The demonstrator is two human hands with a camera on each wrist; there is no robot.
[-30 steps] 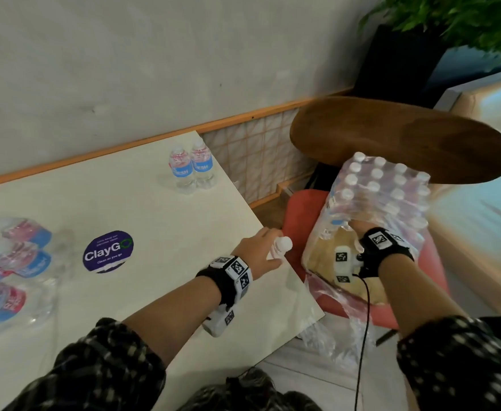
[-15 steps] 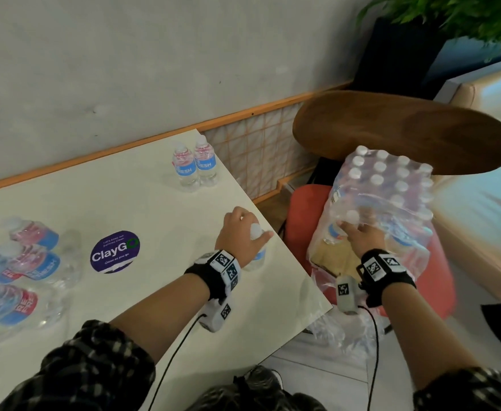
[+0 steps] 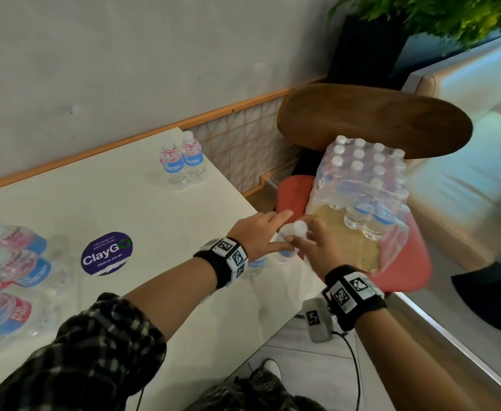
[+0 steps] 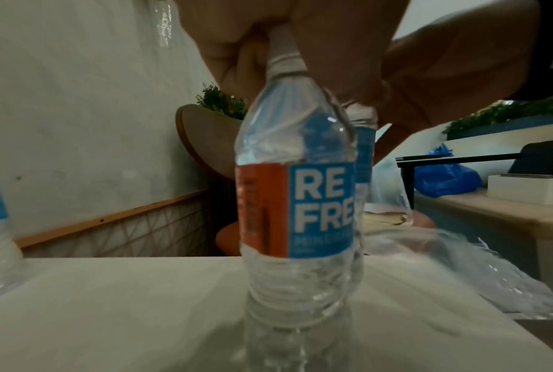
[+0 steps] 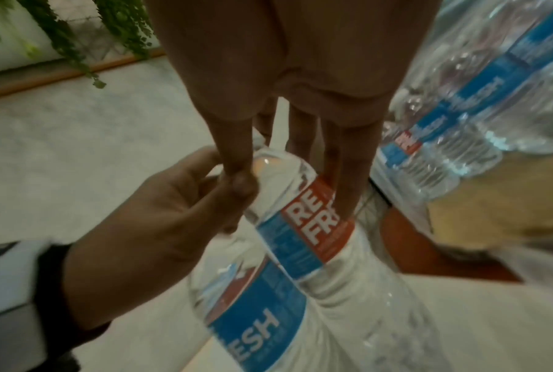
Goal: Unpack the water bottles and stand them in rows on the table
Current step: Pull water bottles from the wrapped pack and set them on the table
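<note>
Two water bottles stand under the hands at the counter's [image 3: 154,221] near edge. The left hand [image 3: 255,235] pinches the neck of one bottle [image 4: 296,191], which stands upright on the counter; the right hand [image 3: 317,247] holds the second bottle [image 5: 304,226] by its top, just beside the first. Two more upright bottles [image 3: 181,161] stand touching beyond the left hand, near the wall. Three bottles [image 3: 12,280] lie on their sides well left of it. Beyond the right hand, the torn shrink-wrapped pack [image 3: 364,185] sits on a red chair [image 3: 406,271]; its bottle count is unclear. The counter is pale, with a purple round sticker [image 3: 106,254]; a grey wall runs behind it.
</note>
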